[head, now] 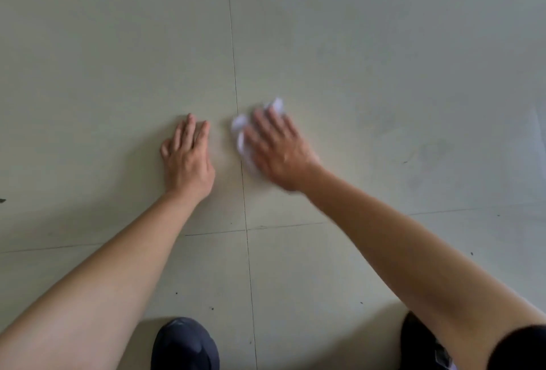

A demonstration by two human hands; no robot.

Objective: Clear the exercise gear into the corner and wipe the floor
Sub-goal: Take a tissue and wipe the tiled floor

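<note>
Your left hand (187, 160) lies palm down on the floor (103, 59). Its fingers are straight and close together and the thumb is out to the side; it holds nothing. It sits just left of the long tile seam (233, 59) that runs away from you, without touching that line.

Your right hand (276, 151) is on the other side of the seam, near the left one but apart from it. It presses down on a white cloth (240, 124). The fingers look spread and fairly straight over the cloth, lying on it rather than curled round it, though this hand is blurred and the fingertips are hard to make out.

The cloth is crumpled. It shows beyond your fingertips and along the thumb side of the hand, where its edge reaches the seam; the rest is hidden under your palm.

The floor is pale tile. A cross seam (295, 225) passes under both of your forearms, closer to you than the hands. Faint grey smudges (428, 148) mark the tile to the right of the cloth, and small dark specks (211, 308) dot the nearer tiles.

A dark shoe (184, 343) shows at the bottom between your arms. A dark sleeve (520, 349) covers your right upper arm.
</note>
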